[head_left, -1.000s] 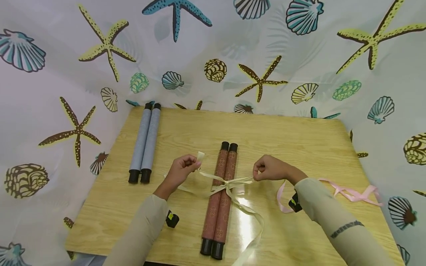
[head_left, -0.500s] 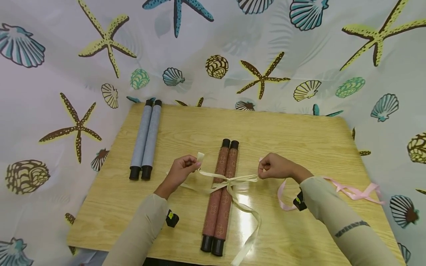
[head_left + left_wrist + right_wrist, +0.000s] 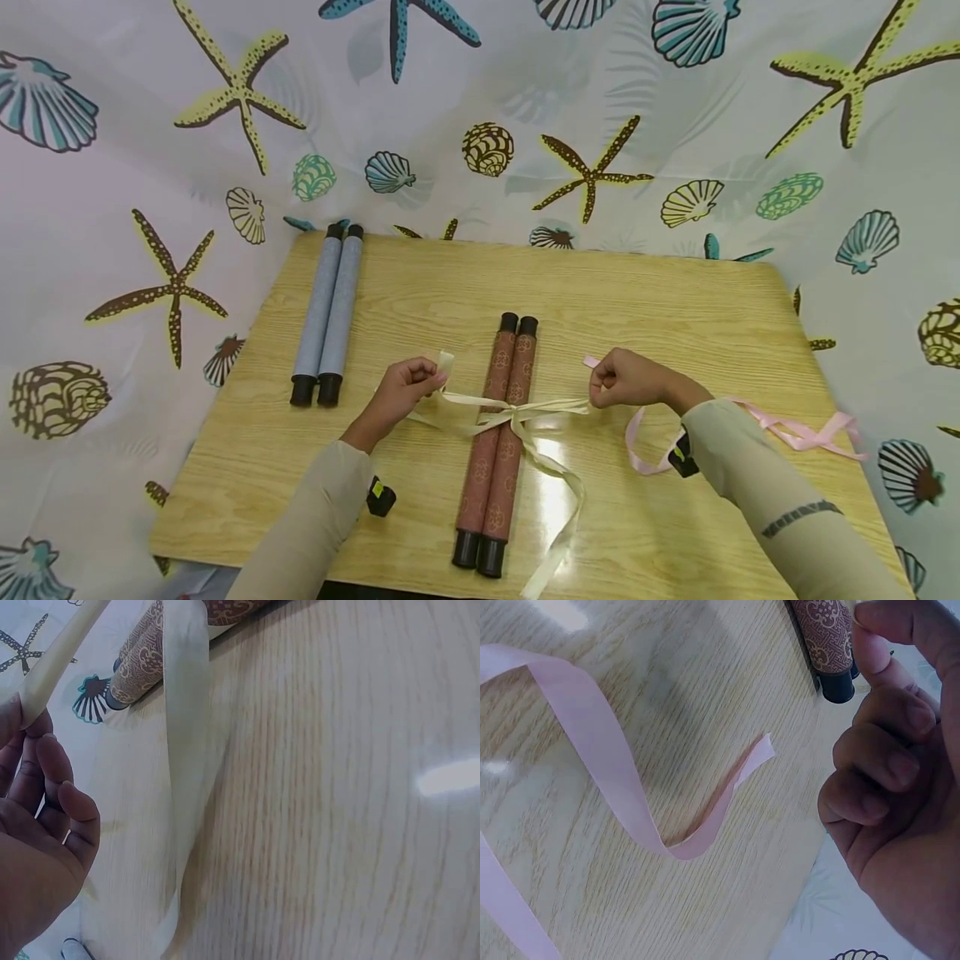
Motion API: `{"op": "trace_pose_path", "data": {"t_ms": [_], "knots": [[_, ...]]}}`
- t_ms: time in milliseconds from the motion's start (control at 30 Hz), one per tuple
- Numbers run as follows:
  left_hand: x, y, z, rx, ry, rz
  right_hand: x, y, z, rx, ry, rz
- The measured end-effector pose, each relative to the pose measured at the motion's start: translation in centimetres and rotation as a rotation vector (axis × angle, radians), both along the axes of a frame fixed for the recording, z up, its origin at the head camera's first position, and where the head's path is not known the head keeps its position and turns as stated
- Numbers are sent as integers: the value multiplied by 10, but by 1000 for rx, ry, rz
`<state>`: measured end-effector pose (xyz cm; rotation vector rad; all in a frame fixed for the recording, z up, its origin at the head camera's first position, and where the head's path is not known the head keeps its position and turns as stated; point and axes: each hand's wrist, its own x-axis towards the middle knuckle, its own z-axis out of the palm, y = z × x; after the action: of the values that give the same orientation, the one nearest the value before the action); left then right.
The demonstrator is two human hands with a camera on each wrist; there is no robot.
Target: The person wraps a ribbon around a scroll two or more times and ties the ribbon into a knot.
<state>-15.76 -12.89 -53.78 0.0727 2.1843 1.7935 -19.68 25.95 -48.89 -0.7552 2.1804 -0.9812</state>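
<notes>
Two reddish-brown patterned scrolls (image 3: 487,467) with black end caps lie side by side mid-table. A cream ribbon (image 3: 552,408) is wound around them, crossing in a knot on top. My left hand (image 3: 405,390) pinches one ribbon end between thumb and fingers, left of the scrolls; that stretch runs nearly level to the knot. On the other side, my right hand (image 3: 626,379) pinches a ribbon loop drawn out to the right. Another loose tail trails down toward the front edge. In the left wrist view, a cream ribbon length (image 3: 187,712) hangs from the scrolls over the wood.
Two pale blue scrolls (image 3: 326,317) with black caps lie at the table's back left. A pink ribbon (image 3: 802,437) lies at the right, one end (image 3: 754,761) curling near my right hand. A patterned cloth (image 3: 450,100) with shells and starfish hangs behind.
My right hand has moved a little to the right, lengthening the loop on that side. My left hand has shifted slightly left and down, still pinching its ribbon end.
</notes>
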Motion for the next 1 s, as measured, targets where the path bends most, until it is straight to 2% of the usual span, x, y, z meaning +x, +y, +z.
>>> {"op": "trace_pose_path", "data": {"t_ms": [367, 700, 1000], "knots": [[2, -6, -7, -33, -20, -21, 4, 9, 0, 28, -14, -13], [5, -11, -10, -19, -33, -37, 9, 20, -7, 75, -6, -6], [6, -15, -14, -16, -55, -38, 10, 23, -7, 59, -6, 1]]}}
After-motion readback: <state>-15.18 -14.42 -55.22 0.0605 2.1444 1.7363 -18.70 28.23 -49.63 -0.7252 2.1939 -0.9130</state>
